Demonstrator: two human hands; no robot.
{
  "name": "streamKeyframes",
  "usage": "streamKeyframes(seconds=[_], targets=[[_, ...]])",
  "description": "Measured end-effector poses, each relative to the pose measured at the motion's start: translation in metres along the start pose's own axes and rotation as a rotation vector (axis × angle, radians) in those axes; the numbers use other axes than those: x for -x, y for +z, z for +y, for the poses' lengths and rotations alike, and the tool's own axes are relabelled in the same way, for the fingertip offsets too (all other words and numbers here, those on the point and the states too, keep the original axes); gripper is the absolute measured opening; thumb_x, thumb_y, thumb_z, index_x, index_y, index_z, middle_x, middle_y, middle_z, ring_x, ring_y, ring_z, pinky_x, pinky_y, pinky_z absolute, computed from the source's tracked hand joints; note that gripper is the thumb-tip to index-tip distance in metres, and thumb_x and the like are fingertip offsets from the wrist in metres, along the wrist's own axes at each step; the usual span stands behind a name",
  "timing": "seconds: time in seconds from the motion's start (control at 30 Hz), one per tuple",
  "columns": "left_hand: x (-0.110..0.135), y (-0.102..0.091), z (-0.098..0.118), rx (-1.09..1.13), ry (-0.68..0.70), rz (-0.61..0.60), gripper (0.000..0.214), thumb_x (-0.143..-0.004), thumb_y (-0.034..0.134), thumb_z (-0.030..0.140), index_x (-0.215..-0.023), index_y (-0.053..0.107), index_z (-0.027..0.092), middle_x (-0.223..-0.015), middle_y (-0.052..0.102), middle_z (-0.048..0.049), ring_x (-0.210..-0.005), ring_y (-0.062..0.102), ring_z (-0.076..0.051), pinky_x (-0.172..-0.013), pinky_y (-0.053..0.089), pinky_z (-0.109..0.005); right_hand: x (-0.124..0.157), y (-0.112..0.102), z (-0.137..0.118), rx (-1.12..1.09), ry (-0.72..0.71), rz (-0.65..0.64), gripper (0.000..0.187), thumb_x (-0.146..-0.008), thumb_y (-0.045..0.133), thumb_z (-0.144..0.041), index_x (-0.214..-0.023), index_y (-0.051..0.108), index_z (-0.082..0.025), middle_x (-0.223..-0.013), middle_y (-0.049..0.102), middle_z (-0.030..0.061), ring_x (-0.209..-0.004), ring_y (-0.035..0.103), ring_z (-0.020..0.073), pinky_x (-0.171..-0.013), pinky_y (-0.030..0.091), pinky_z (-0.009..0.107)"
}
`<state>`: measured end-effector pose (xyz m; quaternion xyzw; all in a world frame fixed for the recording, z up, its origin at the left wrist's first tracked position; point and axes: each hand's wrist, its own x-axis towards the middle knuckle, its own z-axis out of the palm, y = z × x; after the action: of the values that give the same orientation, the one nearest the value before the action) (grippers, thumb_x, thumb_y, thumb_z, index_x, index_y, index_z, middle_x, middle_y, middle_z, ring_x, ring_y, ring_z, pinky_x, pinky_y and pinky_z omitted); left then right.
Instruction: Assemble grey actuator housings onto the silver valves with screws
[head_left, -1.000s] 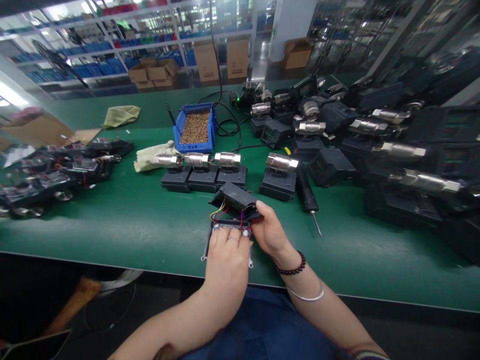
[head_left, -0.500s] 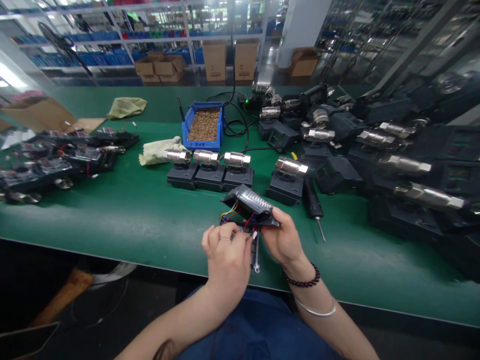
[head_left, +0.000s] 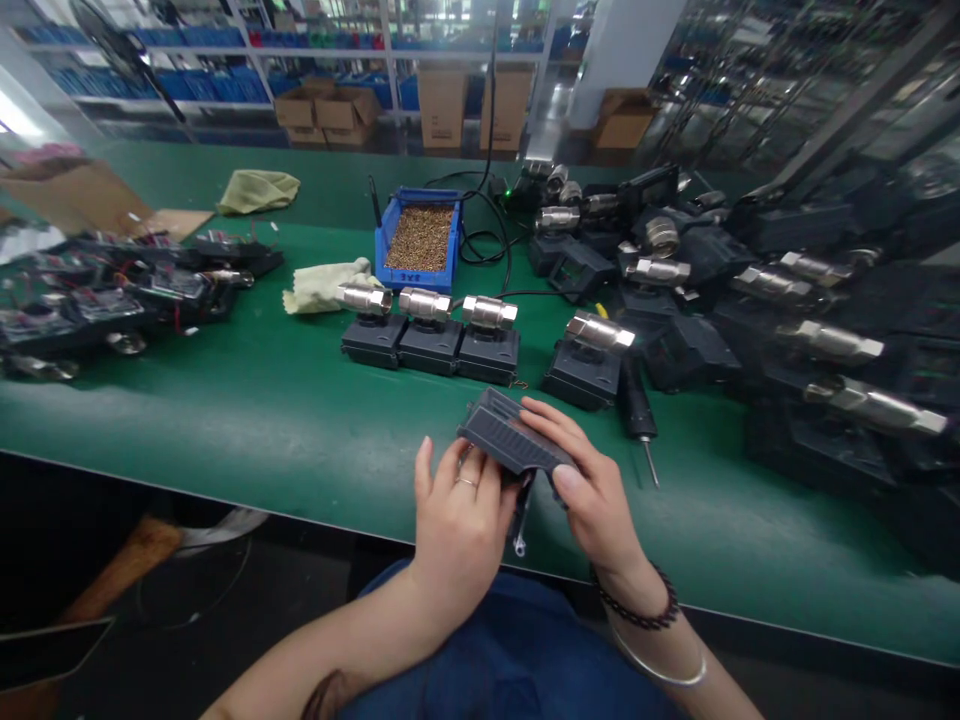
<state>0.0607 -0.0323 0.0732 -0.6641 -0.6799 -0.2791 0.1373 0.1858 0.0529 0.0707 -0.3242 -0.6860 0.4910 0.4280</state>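
A dark grey plastic housing cover (head_left: 510, 430) is tilted above the bench's front edge, ribbed side up. My right hand (head_left: 596, 490) grips its right end, fingers over the top and thumb along the near side. At the near left side is my left hand (head_left: 461, 510), its fingertips tucked at the cover's edge and its little finger apart. Below the cover a thin bracket (head_left: 520, 535) with a small ring end sticks out. The inside and the wires are hidden. Beyond stand several grey units with metal ball valves (head_left: 487, 313) on top.
A power screwdriver (head_left: 639, 410) lies to the right. Behind are a blue bin (head_left: 415, 278) of small brass-coloured screws and a pale cloth (head_left: 326, 287). More valve units (head_left: 832, 340) crowd the right side; opened units with wires (head_left: 142, 290) fill the left.
The cover has turned down over the inside, hiding the wires seen before. My right hand has moved from its side onto its top. My left fingers have shifted to the cover's near edge.
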Motion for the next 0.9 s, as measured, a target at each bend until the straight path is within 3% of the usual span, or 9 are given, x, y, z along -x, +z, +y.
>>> streamKeyframes(seconds=[0.17,0.27,0.43,0.53,0.6,0.7,0.77,0.9], targets=[[0.0,-0.005,-0.001,0.013,0.002,-0.041,0.017,-0.091,0.053,0.022,-0.096,0.069,0.016,-0.087,0.072,-0.0092,-0.097,0.062,-0.028,-0.103,0.037,-0.054,0.011,-0.001,-0.007,0.201,0.005,-0.024,0.044,-0.087,0.053,-0.054,-0.118,0.067,-0.026,-0.135,0.059,0.0109,-0.124,0.055,0.0306,-0.104,0.044,0.05],[0.004,-0.003,-0.002,0.014,-0.03,-0.05,0.014,-0.089,0.057,0.025,-0.095,0.067,0.018,-0.092,0.069,-0.0101,-0.099,0.06,-0.028,-0.103,0.038,-0.054,0.017,0.003,-0.007,0.252,-0.002,-0.019,0.043,-0.086,0.054,-0.049,-0.12,0.065,-0.026,-0.138,0.056,0.0114,-0.125,0.054,0.0307,-0.105,0.044,0.05],[0.026,0.01,-0.007,0.052,-0.174,0.175,0.039,-0.087,0.061,0.043,-0.111,0.054,0.013,-0.103,0.061,-0.0142,-0.104,0.058,-0.03,-0.1,0.042,-0.056,0.022,0.008,-0.011,0.316,-0.095,-0.027,0.042,-0.084,0.056,-0.041,-0.123,0.063,-0.026,-0.138,0.054,0.0117,-0.125,0.054,0.0316,-0.101,0.047,0.051],[0.043,0.014,-0.015,0.293,-0.247,0.273,0.059,-0.084,0.064,0.047,-0.128,0.042,0.017,-0.117,0.056,-0.0164,-0.114,0.057,-0.031,-0.096,0.049,-0.052,0.026,0.009,-0.013,0.351,-0.168,-0.036,0.047,-0.081,0.058,-0.037,-0.127,0.059,-0.026,-0.14,0.052,0.0124,-0.126,0.053,0.0328,-0.1,0.049,0.051],[0.052,0.014,-0.021,0.546,-0.337,0.202,0.071,-0.084,0.063,0.05,-0.139,0.03,0.019,-0.132,0.05,-0.0208,-0.122,0.055,-0.031,-0.094,0.052,-0.045,0.03,0.009,-0.013,0.383,-0.22,-0.063,0.051,-0.079,0.059,-0.034,-0.13,0.057,-0.026,-0.141,0.05,0.0131,-0.127,0.052,0.0332,-0.1,0.048,0.051],[0.06,0.012,-0.03,0.886,-0.506,-0.043,0.089,-0.083,0.063,0.056,-0.148,0.016,0.019,-0.142,0.046,-0.0236,-0.124,0.056,-0.03,-0.094,0.053,-0.041,0.034,0.009,-0.011,0.436,-0.312,-0.131,0.057,-0.076,0.064,-0.031,-0.132,0.054,-0.026,-0.142,0.048,0.0138,-0.127,0.052,0.0335,-0.1,0.048,0.05],[0.062,0.011,-0.036,1.015,-0.568,-0.154,0.096,-0.077,0.068,0.058,-0.149,0.018,0.018,-0.141,0.05,-0.0221,-0.122,0.058,-0.031,-0.096,0.052,-0.042,0.036,0.008,-0.009,0.46,-0.366,-0.171,0.061,-0.074,0.067,-0.03,-0.133,0.053,-0.027,-0.141,0.049,0.0135,-0.125,0.053,0.0333,-0.098,0.05,0.049],[0.062,0.012,-0.044,1.085,-0.618,-0.241,0.104,-0.066,0.08,0.054,-0.147,0.028,0.017,-0.14,0.053,-0.0202,-0.125,0.055,-0.033,-0.105,0.045,-0.048,0.037,0.006,-0.005,0.487,-0.421,-0.219,0.064,-0.072,0.068,-0.027,-0.134,0.052,-0.029,-0.139,0.051,0.013,-0.123,0.054,0.033,-0.096,0.051,0.05]])
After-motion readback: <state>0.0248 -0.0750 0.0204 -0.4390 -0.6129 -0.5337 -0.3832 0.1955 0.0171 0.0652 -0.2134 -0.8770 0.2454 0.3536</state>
